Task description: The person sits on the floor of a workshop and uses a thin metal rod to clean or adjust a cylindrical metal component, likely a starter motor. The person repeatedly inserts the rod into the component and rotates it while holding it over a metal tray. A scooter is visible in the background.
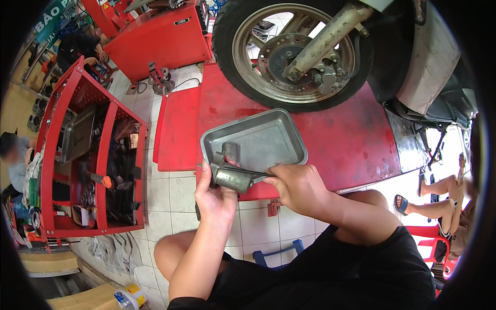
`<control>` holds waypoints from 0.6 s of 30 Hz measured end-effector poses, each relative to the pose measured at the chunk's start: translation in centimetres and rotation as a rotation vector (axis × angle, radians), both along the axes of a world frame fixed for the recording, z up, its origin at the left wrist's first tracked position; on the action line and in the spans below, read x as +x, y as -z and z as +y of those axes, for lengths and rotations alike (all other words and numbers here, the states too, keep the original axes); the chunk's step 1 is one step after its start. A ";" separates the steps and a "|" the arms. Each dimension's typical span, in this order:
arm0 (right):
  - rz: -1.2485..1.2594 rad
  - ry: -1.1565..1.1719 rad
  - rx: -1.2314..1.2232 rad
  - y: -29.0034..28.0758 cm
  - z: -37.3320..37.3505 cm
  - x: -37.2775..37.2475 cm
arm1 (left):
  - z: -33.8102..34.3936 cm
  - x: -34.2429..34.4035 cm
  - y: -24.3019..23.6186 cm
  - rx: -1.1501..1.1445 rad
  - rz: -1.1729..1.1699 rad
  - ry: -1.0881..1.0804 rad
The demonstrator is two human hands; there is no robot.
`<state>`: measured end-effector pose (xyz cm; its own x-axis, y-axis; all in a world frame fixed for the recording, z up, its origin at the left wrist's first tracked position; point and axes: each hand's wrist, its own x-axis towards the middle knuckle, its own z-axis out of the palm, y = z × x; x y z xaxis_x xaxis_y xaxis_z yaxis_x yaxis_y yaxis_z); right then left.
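Note:
My left hand [214,199] holds a grey metal part with a rounded, cylinder-like body [233,179] over the near left edge of a metal tray [303,151]. The thumb presses along its side and the fingers support it from below. My right hand [300,187] is closed on a thin dark tool [253,172], whose far end meets the part; its exact kind cannot be made out. Just behind the part, a second short metal cylinder [231,150] shows against the tray. Whether it is joined to the held part is unclear.
The tray sits on a red lift platform [346,139], beneath a motorcycle's front wheel [223,51]. A red tool cart [77,150] stands at left, a red machine [160,41] behind. People are at far left and right. A blue stool [279,251] is between my legs.

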<state>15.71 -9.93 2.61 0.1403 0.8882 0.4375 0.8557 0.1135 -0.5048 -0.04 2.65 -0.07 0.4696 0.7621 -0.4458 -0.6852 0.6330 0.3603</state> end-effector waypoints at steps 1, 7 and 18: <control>-0.028 0.002 0.004 -0.2 0.0 -0.1 | 0.0 0.0 0.0 0.002 0.000 0.000; 0.475 -0.102 -0.335 -1.1 0.2 0.0 | 0.1 -0.3 0.2 0.042 -0.035 0.034; 1.586 -0.156 -0.870 -1.1 0.5 0.5 | 0.7 -0.7 -0.1 0.086 -0.088 0.079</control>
<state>16.23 -9.43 3.67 -0.1820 0.8096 -0.5581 -0.4339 -0.5754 -0.6933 -0.69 3.35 0.00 0.5640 0.7549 -0.3347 -0.6658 0.6555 0.3565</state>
